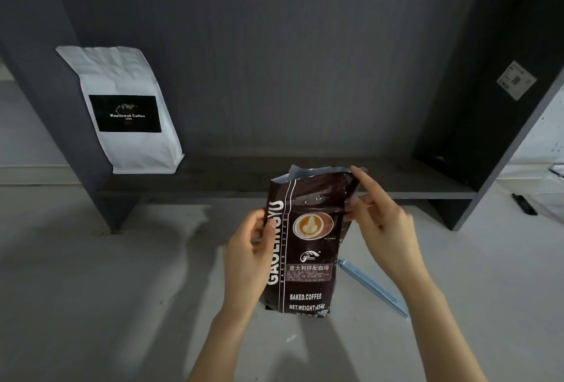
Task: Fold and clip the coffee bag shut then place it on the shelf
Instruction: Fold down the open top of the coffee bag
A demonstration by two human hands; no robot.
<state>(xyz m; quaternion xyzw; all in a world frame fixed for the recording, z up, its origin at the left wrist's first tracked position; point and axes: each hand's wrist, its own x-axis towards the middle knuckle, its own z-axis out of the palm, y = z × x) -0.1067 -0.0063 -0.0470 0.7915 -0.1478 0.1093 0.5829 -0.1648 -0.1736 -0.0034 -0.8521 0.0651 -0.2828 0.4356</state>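
A dark brown coffee bag [306, 247] with white lettering and a latte picture stands upright on the pale floor, its silver-lined top open. My left hand [248, 255] grips the bag's left edge at mid height. My right hand [383, 223] pinches the bag's upper right side, index finger raised along the top corner. A long light-blue sealing clip [374, 288] lies flat on the floor just right of the bag, partly behind my right forearm. The dark grey shelf [305, 180] sits low behind the bag.
A white coffee bag [128, 113] with a black label stands at the shelf's left end, leaning on the side panel. The shelf's right side panel [476, 125] carries a small sticker. A black object [524, 204] lies on the floor at far right.
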